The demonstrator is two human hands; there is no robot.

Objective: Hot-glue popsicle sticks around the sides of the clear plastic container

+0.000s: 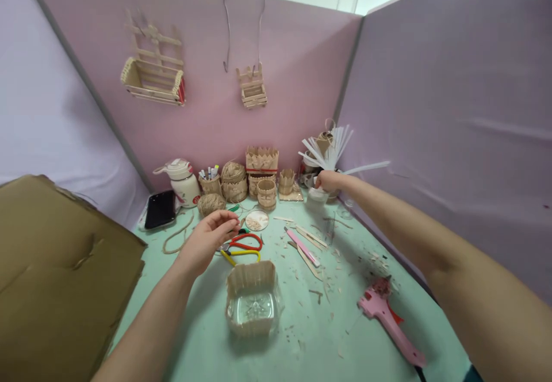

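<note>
My left hand (pixel 213 237) is above the table's left middle, fingers curled and pressed together; whatever they hold, if anything, is too small to make out. Below its fingertips lie scissors with red and yellow handles (pixel 246 243). At the back right my right hand (pixel 328 181) has its fingers closed at a small clear container (pixel 317 198), beneath a bunch of white strips (pixel 332 149). I cannot tell exactly what those fingers grip. Nearer me stands a clear square tub (pixel 254 307) lined with wooden pieces around its sides.
A pink glue gun (pixel 392 324) lies front right. The pink cutter (pixel 302 247) and wood scraps are mid-table. Twine balls (pixel 211 204), small wooden pots (pixel 266 194), a white bottle (pixel 184 183) and a phone (pixel 160 210) line the back. Cardboard (pixel 56 278) stands left.
</note>
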